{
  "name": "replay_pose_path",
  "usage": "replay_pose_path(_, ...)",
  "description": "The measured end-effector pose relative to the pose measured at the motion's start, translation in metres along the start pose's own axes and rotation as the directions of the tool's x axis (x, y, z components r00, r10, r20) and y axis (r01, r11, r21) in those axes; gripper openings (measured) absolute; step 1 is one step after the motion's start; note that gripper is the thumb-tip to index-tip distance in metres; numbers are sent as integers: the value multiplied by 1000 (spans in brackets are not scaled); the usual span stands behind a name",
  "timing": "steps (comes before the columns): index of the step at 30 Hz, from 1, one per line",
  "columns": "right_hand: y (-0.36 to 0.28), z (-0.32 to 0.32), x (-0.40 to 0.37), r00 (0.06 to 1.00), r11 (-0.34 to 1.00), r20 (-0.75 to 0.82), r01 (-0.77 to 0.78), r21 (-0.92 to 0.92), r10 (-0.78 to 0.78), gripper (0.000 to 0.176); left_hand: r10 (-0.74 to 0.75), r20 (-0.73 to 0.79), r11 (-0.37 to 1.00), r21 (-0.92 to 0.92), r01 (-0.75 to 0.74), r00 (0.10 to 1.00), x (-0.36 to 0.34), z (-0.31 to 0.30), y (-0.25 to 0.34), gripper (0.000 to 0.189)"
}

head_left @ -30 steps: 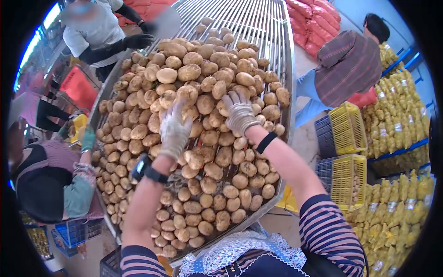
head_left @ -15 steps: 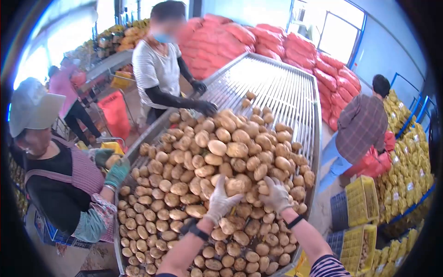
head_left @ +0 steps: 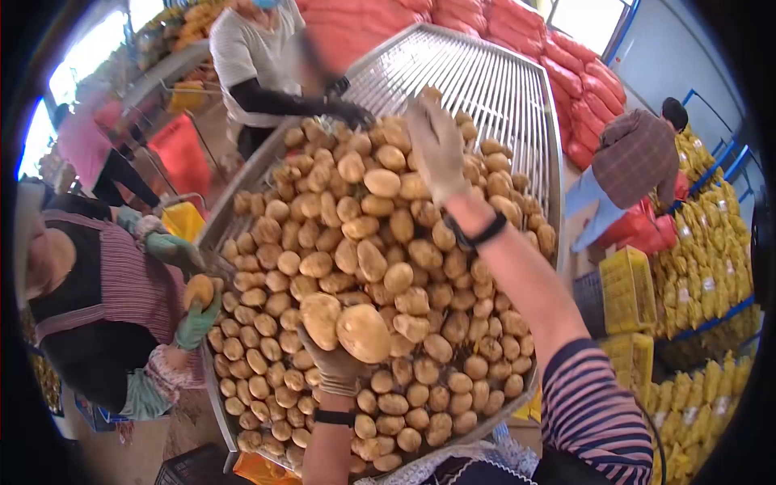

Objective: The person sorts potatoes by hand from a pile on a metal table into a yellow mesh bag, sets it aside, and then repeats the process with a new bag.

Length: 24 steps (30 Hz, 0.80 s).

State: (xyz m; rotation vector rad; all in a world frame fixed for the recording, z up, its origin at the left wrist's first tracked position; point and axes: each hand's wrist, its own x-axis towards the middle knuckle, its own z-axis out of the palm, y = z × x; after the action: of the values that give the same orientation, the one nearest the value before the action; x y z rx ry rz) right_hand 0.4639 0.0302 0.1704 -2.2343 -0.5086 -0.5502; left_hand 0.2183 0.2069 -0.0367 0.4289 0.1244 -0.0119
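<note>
Many potatoes lie heaped on a metal slatted table. My left hand, in a pale glove, is near the lower middle of the heap and holds two large potatoes side by side. Stretched forward to the top of the heap is my right hand, also gloved. It is over potatoes near the bare slats. Its fingertips are blurred, so whether it grips a potato cannot be made out.
A co-worker at the left holds a potato in a green glove; another's dark-gloved hand touches the heap's far edge. Red sacks stand behind. Yellow crates and a bending person are at the right.
My right hand has moved forward to the far part of the heap. My left hand has drawn back and left, now with two large potatoes. The view has tilted down.
</note>
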Motion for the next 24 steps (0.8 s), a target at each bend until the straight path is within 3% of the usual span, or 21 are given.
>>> replay_pose_path(1, -12, -2, 21, 979, 907, -109, -115, 405, 173, 33, -4, 25, 984, -178, 9, 1000, 9, -13, -2, 75)
replay_pose_path(2, -8, 3, 24, 980, 912, -102, -121, 392, 174, 33, 15, 125, 973, -232, 15, 992, 10, -11, 7, 75)
replay_pose_path(3, -2, 13, 26, 958, 979, 204, -202, -10, 200, 43, 18, 115, 967, -253, 12, 993, 11, -8, 11, 75)
replay_pose_path(4, 7, 27, 28, 827, 905, 464, -118, -409, 317, 55, -4, 51, 959, -284, 18, 999, 10, -7, 15, 75)
replay_pose_path(5, 58, 63, 19, 811, 867, 540, 85, -491, 226, 64, -25, -24, 948, -317, 16, 999, 8, -11, 15, 76)
replay_pose_path(7, 89, 86, -1, 777, 721, 601, 306, -621, 187, 67, -51, -71, 928, -371, 22, 996, 11, -20, 16, 78)
replay_pose_path(9, 107, 103, -2, 776, 700, 616, 367, -613, 133, 75, -125, -66, 904, -418, 87, 990, 10, -32, 18, 81)
replay_pose_path(10, 103, 106, 1, 760, 708, 623, 337, -620, 184, 74, 57, -84, 997, 57, -53, 995, 12, -54, 4, 82)
replay_pose_path(11, 93, 102, 10, 757, 705, 612, 306, -640, 227, 72, -71, 55, 916, -391, 87, 996, 17, -43, 13, 85)
replay_pose_path(12, 77, 95, 11, 754, 710, 617, 306, -634, 225, 72, -31, 150, 878, -469, 99, 988, 20, -43, 9, 85)
replay_pose_path(13, 59, 85, 7, 759, 796, 602, 193, -573, 249, 69, 15, 251, 836, -534, 125, 968, 23, -40, 7, 85)
replay_pose_path(14, 49, 75, -4, 759, 862, 586, 69, -503, 282, 67, 5, 257, 840, -526, 135, 966, 19, -38, 5, 85)
replay_pose_path(15, 58, 73, -29, 877, 960, 464, 12, -279, 123, 66, -19, 155, 898, -431, 85, 988, 13, -30, 5, 85)
replay_pose_path(16, 52, 60, -54, 911, 993, 413, -57, 107, 7, 68, -33, 57, 944, -327, 49, 998, 8, -19, 5, 85)
replay_pose_path(17, 35, 43, -84, 883, 912, 446, -292, 287, 143, 66, -43, -33, 976, -214, 35, 999, 2, -6, 2, 86)
replay_pose_path(18, 8, 24, -120, 880, 752, 418, -430, 500, 224, 69, -91, 1, 973, -212, 89, 996, -4, 8, -3, 86)
replay_pose_path(19, 11, 13, -159, 824, 440, 527, -560, 702, 208, 75, -147, 10, 970, -196, 146, 989, -11, 23, -7, 83)
replay_pose_path(21, -12, -13, -248, 813, 71, 430, -493, 867, 394, 73, -306, 32, 941, -145, 307, 952, -28, 57, -21, 78)
replay_pose_path(23, -14, -49, -326, 683, -41, 414, -491, 870, 602, 70, -519, 41, 853, -40, 520, 854, -54, 108, -51, 73)
replay_pose_path(24, -16, -74, -361, 665, -33, 343, -432, 901, 663, 70, -624, -1, 781, 5, 624, 781, -73, 123, -78, 73)
